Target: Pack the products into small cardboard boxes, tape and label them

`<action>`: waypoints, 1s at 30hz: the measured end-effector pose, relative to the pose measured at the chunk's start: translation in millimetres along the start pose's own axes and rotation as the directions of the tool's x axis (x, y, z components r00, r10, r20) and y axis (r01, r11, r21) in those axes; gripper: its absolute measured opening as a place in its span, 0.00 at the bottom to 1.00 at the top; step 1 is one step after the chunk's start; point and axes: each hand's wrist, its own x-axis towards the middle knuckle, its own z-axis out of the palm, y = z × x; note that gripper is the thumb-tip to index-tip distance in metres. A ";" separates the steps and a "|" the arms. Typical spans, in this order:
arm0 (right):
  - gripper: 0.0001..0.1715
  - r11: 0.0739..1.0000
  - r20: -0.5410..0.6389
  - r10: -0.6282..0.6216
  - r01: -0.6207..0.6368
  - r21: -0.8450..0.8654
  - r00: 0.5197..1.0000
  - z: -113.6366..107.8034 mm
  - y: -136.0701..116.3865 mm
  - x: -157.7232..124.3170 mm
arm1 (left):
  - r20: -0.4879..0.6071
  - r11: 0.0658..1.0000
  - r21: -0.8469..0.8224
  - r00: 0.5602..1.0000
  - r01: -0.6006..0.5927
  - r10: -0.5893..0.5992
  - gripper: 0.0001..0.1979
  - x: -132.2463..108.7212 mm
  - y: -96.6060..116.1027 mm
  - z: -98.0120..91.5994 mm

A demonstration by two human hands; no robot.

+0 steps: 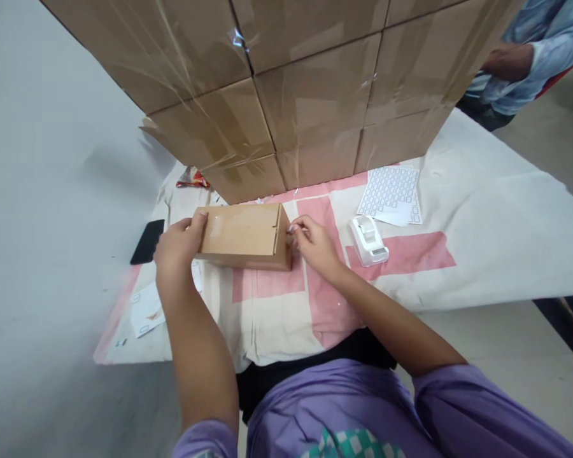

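Observation:
A closed brown cardboard box lies on the cloth-covered table, near the middle of the view. My left hand grips its left end, thumb on the top face and fingers behind the end. At the box's right end is my right hand, its thumb and fingertips pinched together against or just beside the end face. Whatever the pinch holds is too small to make out. A white tape dispenser stands to the right of my right hand.
Taped cardboard boxes are stacked behind. Printed label sheets lie right of centre, other papers at left. A black phone-like object and a red wrapper lie left. A person stands at the back right.

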 end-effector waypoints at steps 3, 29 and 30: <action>0.10 0.967 0.011 -0.060 0.061 -0.246 0.998 -14.5 0.1 6.1 | 0.124 0.984 0.060 0.977 0.166 -0.172 0.28 -12.6 10.2 -2.7; 0.17 0.714 0.038 -0.049 0.062 -0.698 0.998 0.4 -13.0 -10.2 | 0.275 0.941 0.130 0.900 0.313 -0.337 0.33 -31.6 54.0 -28.8; 0.17 0.720 0.033 -0.058 0.065 -0.691 0.998 -0.2 -12.9 -10.2 | 0.275 0.941 0.126 0.901 0.314 -0.337 0.33 -33.0 55.4 -29.8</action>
